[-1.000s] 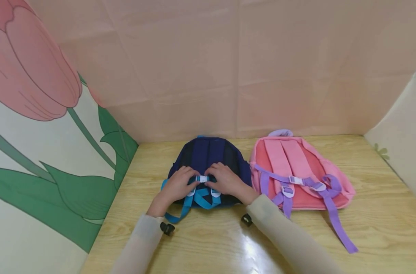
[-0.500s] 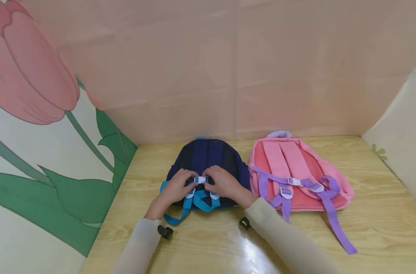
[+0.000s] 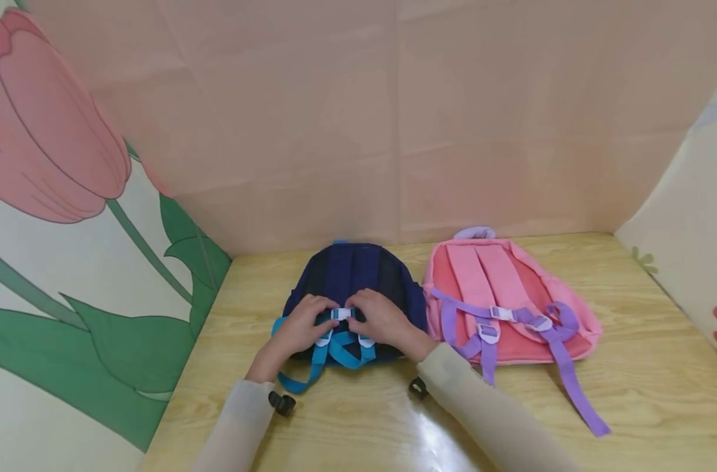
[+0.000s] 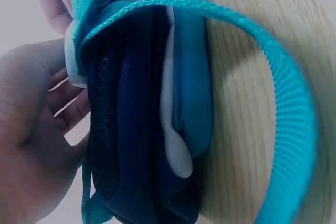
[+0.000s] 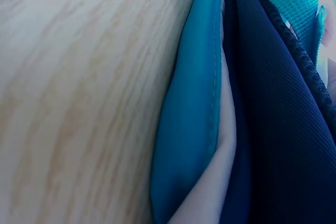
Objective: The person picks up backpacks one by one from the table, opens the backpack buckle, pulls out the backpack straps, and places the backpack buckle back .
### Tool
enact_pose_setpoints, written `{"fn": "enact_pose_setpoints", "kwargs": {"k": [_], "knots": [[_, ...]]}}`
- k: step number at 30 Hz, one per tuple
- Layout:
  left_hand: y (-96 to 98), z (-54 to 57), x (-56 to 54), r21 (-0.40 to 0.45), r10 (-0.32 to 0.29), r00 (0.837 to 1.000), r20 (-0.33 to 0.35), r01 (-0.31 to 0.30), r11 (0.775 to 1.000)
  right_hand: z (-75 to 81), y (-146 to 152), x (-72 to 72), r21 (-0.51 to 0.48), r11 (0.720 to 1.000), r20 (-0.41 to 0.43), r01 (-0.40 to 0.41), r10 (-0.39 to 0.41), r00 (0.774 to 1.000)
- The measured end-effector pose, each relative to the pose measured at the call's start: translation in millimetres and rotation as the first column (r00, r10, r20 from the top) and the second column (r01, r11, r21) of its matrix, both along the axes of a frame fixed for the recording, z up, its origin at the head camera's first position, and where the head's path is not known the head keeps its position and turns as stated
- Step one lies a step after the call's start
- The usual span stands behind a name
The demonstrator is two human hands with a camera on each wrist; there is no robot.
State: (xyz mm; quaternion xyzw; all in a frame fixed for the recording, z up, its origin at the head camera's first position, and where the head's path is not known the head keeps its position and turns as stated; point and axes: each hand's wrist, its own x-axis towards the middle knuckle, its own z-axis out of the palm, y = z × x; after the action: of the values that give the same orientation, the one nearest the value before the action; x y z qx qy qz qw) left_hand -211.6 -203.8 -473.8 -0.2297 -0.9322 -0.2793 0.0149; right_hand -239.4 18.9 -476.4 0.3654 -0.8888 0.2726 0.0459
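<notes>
A navy backpack lies on the table with its shoulder straps facing up. Across its middle sits a white buckle on a blue strap, its two halves together. My left hand pinches the buckle's left end, thumb below and fingers above. From the other side my right hand pinches its right end. Loose blue webbing hangs off the backpack's lower left; in the left wrist view this webbing arcs over the wood. The right wrist view shows mostly the backpack's side, with the right hand nearly out of sight.
Right beside the navy one lies a pink backpack with a joined white buckle and purple straps trailing onto the wooden table. A pink backdrop stands behind, and a tulip-printed panel at the left.
Both hands stay at the buckle with hardly any movement. The whole scene shifts slightly left and down in the head view as the camera turns.
</notes>
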Motion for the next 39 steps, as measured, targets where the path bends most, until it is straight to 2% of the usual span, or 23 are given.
{"fn": "enact_pose_setpoints", "kwargs": {"k": [4, 8, 17, 28, 39], "knots": [[0.1, -0.7, 1.5, 0.005, 0.038, 0.999, 0.029, -0.038, 0.999, -1.7, -1, 1.0, -0.004, 1.000, -0.003, 0.002, -0.002, 1.000], [0.7, -1.3, 2.2, 0.010, 0.058, 0.998, 0.029, -0.058, 0.998, -4.1, -2, 1.1, -0.030, 1.000, -0.030, -0.002, 0.002, 1.000], [-2.0, -4.1, 4.6, 0.021, 0.056, 0.998, 0.002, -0.056, 0.998, -11.2, -5, 0.9, -0.058, 0.998, -0.058, -0.016, 0.013, 0.998], [-6.2, -5.4, 5.1, 0.029, 0.054, 0.999, 0.001, -0.054, 0.998, -11.6, -7, 1.9, -0.079, 0.997, -0.069, -0.001, -0.004, 0.998], [-5.4, -0.9, 1.0, 0.038, 0.034, 0.999, 0.013, -0.035, 0.999, -2.1, -2, 1.9, -0.067, 0.997, 0.013, 0.034, -0.033, 0.999]]}}
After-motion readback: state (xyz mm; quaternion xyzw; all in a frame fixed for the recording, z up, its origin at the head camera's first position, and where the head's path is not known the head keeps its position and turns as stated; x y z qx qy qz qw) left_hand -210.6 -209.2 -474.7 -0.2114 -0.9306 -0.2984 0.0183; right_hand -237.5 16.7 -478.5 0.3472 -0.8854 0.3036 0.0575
